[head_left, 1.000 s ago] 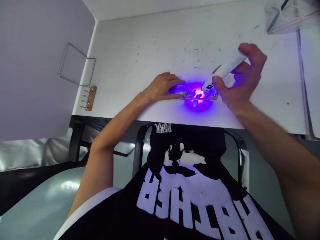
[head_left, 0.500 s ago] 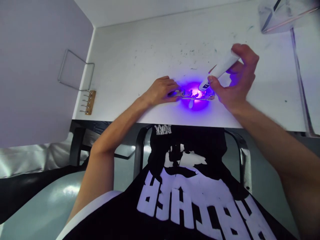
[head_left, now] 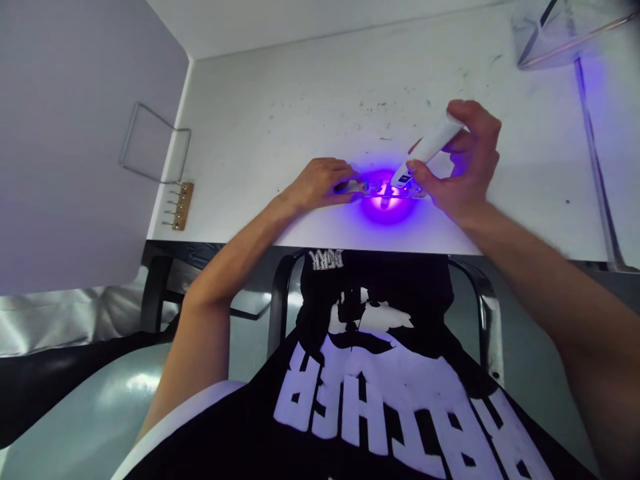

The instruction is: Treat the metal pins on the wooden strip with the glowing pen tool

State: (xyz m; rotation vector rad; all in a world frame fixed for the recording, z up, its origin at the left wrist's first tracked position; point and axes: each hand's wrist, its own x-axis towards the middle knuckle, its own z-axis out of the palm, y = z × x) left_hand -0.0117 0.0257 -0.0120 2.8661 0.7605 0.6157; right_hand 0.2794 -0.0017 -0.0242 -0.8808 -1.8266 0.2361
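Observation:
In the head view, my right hand (head_left: 467,160) is wrapped round a white handheld UV light (head_left: 430,147), tilted with its lower end down over a narrow strip. Violet light pours from that end. The strip, a hook rack (head_left: 417,193) with small metal pieces along it, lies on the white table (head_left: 250,147). My left hand (head_left: 325,181) is closed on the rack's left end, with the fingertips partly hidden. Glare washes out the rack's middle, so its details are hard to make out.
A small wooden rack with several metal hooks (head_left: 183,207) lies at the table's left. Beside it a bent wire frame (head_left: 155,143) stands against the grey panel (head_left: 85,133). A clear container (head_left: 555,40) sits at the back right, near a metal strip (head_left: 595,153).
My right hand has shifted left and slightly nearer with the UV light. The brightest glow now falls along the front edge of the hook rack. My left hand stays almost still.

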